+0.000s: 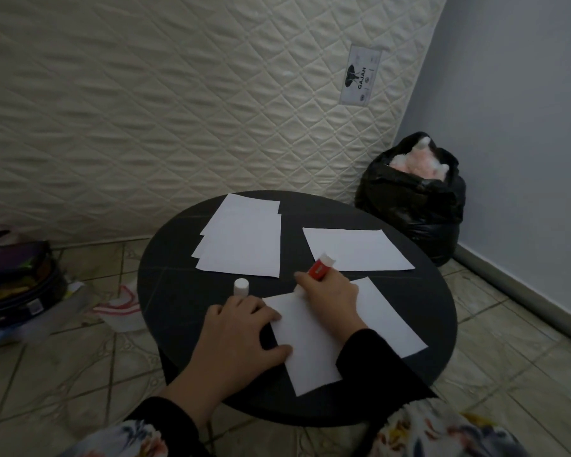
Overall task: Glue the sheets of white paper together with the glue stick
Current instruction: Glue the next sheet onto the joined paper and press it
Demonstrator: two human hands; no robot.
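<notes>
On the round black table (435,311) lies a white sheet (314,354) near me, with a second sheet (393,321) under or beside it to the right. My left hand (241,328) presses flat on the near sheet's left edge. My right hand (330,298) grips the red glue stick (320,267), its lower end touching the sheet's top edge. The stick's white cap (240,287) stands upright on the table just beyond my left hand. A stack of white sheets (244,239) lies at the back left, and a single sheet (356,249) at the back right.
A quilted mattress (178,110) leans upright behind the table. A full black rubbish bag (416,199) sits on the floor at the right by the blue wall. Bags and clutter (17,285) lie on the tiled floor at the left.
</notes>
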